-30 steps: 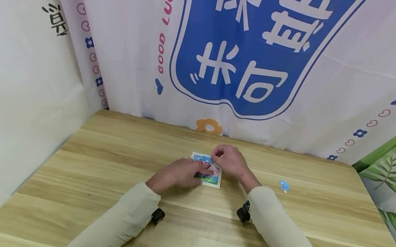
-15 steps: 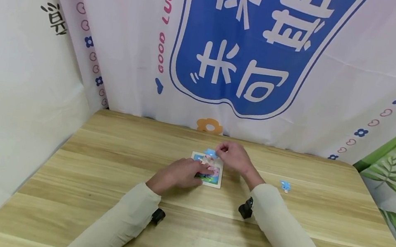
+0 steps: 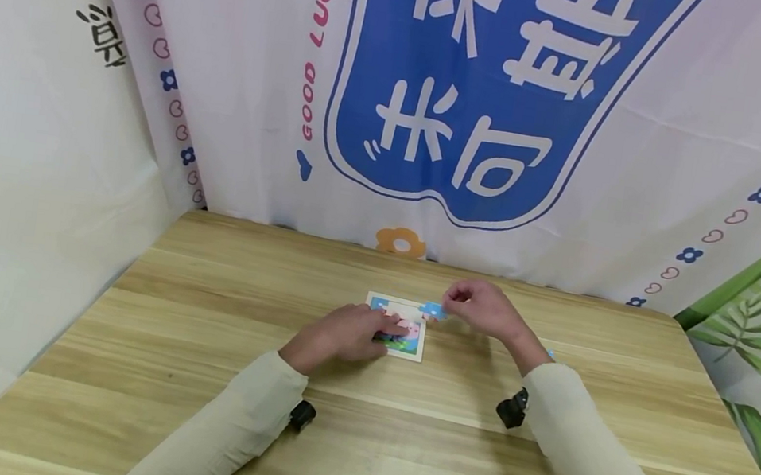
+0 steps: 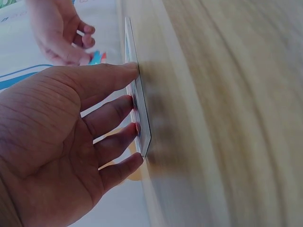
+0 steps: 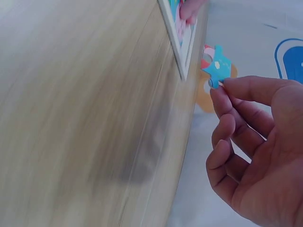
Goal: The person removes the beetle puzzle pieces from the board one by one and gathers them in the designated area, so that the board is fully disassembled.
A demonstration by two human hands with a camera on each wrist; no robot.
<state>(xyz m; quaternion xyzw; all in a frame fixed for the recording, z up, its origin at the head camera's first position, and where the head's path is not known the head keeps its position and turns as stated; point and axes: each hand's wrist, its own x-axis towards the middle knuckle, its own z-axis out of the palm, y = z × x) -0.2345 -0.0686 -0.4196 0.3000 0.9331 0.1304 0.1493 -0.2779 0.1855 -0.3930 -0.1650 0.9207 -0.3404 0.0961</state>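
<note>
A small jigsaw puzzle (image 3: 407,312) in a white-bordered tray lies flat near the back of the table, with a pale bare patch in its upper part. My left hand (image 3: 348,331) rests on its left side; in the left wrist view the extended fingers and thumb touch the tray's surface and edge (image 4: 143,120). My right hand (image 3: 482,309) pinches a blue puzzle piece (image 5: 219,67) between thumb and index finger. That piece is in the air just off the tray's upper right corner. The other right fingers are curled in and hold nothing.
Another blue puzzle piece (image 3: 551,354) lies on the wooden table (image 3: 382,446) to the right, mostly hidden behind the right forearm. A printed cloth (image 3: 262,93) hangs along the table's back edge, with more cloth at the sides.
My right hand has lifted the blue piece out of the puzzle's top and moved it to the right, baring the pale patch. The left hand has stayed in place.
</note>
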